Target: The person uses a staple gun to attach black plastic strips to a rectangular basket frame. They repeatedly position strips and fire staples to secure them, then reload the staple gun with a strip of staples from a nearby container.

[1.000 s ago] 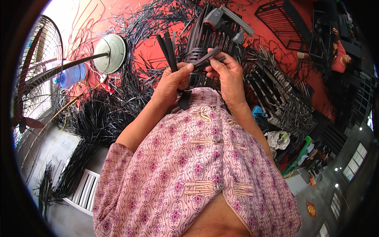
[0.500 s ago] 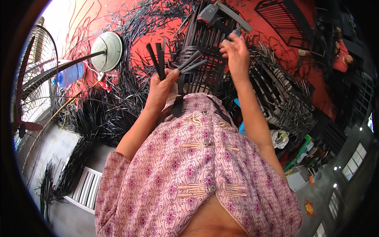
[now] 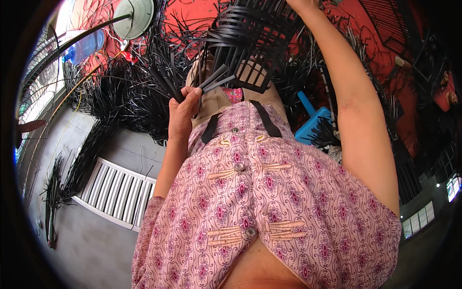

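My left hand (image 3: 182,114) is closed on a small bunch of flat dark plastic strips (image 3: 214,77), pinched between thumb and fingers. Some strips point up and left, others lean right. Beyond it, over my lap, stands a black slatted frame (image 3: 257,45) with dark strips woven around it. My right arm stretches far forward along the frame's right side. Only the base of my right hand (image 3: 304,5) shows at the top edge, so its fingers are hidden.
Heaps of loose black strips (image 3: 115,91) lie to the left. A white slatted piece (image 3: 113,188) rests on the grey floor. By my right knee is a blue plastic stool or dustpan-like object (image 3: 313,126). A water bottle (image 3: 86,47) and a round green base (image 3: 139,19) stand far left.
My right hand has reached farther forward to the top edge. The view has shifted, and the nail gun seen on the frame is out of sight. My left hand keeps its strips.
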`<state>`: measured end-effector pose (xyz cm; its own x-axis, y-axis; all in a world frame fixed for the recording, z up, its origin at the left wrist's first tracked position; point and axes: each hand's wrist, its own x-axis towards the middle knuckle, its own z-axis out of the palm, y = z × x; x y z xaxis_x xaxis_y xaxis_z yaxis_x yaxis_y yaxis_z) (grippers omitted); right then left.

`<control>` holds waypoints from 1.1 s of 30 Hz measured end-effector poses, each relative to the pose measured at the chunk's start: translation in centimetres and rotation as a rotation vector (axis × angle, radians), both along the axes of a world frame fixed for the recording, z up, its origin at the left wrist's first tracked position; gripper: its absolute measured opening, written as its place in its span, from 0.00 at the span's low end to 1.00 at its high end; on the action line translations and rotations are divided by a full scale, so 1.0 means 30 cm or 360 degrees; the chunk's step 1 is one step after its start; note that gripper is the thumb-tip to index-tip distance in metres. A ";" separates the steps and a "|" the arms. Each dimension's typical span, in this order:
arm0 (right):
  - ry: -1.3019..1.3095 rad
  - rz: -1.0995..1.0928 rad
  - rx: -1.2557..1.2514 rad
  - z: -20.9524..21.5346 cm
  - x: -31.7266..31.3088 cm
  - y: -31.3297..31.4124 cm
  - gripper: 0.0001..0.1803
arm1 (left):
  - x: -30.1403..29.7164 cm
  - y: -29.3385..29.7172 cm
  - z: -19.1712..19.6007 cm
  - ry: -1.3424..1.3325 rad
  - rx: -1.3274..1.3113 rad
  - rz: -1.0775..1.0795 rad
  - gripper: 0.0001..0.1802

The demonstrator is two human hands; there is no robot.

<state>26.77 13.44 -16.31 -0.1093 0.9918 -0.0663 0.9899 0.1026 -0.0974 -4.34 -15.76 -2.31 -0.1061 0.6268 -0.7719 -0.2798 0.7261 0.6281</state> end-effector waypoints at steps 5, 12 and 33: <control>0.0212 -0.0084 -0.0130 0.044 0.038 0.027 0.21 | 0.050 0.002 -0.021 0.0043 -0.0059 -0.0245 0.08; 0.1071 -0.0606 -0.0295 0.450 0.049 -0.233 0.28 | 0.039 0.114 -0.093 -0.0053 0.0032 -0.0677 0.09; 0.1379 -0.1359 -0.0457 0.380 -0.056 -1.557 0.32 | 0.182 0.110 -0.467 0.0602 0.0401 -0.1606 0.22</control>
